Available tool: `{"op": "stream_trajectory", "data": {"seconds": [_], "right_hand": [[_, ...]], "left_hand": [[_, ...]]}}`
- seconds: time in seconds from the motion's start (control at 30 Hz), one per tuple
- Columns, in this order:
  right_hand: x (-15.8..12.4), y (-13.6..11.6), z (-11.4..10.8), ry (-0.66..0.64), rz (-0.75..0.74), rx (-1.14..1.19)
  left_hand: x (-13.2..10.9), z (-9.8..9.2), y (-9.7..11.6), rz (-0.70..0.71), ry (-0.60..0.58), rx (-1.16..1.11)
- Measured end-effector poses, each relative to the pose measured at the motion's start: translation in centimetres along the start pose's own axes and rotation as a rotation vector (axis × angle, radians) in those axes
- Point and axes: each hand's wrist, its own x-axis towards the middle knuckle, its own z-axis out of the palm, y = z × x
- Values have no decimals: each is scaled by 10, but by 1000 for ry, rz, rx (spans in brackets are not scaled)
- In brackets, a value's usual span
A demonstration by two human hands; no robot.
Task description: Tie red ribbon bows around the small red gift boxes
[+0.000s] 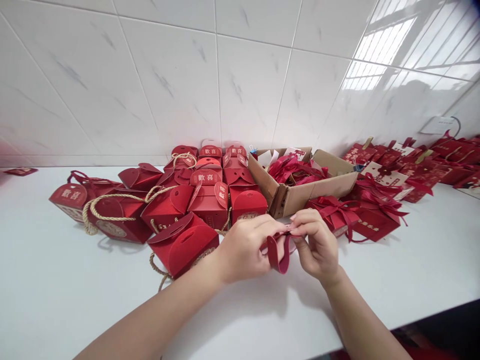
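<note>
Both hands meet above the white table, in front of the box rows. My left hand (pixel 247 247) is closed round a small red paper piece (pixel 274 254) with curved flaps that bow downward. The fingers hide much of it, and I cannot tell whether it is a whole gift box. My right hand (pixel 317 245) pinches the top edge of the same piece between thumb and fingertips. Left of my left hand, a red gift box (pixel 185 245) with slotted flaps and a rope handle (pixel 159 267) stands nearest.
Several red gift boxes (pixel 208 200) stand in rows behind my left hand, some with gold rope handles. A cardboard box (pixel 318 192) holds dark red ribbons (pixel 296 170). Ribbon-tied red boxes (pixel 375 220) crowd the right side. A tiled wall (pixel 187 90) closes off the back.
</note>
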Motion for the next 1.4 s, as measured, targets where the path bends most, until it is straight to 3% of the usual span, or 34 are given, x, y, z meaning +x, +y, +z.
{"op": "stream_trajectory", "data": {"seconds": [0.13, 0.5, 1.0, 1.2, 1.4], "right_hand": [[1, -2, 2, -9, -15, -5], [1, -6, 7, -9, -11, -9], [3, -9, 13, 53, 45, -7], [6, -4, 7, 43, 75, 122], [3, 4, 1, -38, 180, 290]], "left_hand": [[3, -4, 12, -94, -40, 131], [5, -6, 12, -106, -34, 192], [2, 5, 12, -324, 38, 53], [0, 9, 5, -311, 115, 19], [-1, 11, 3, -329, 103, 28]]}}
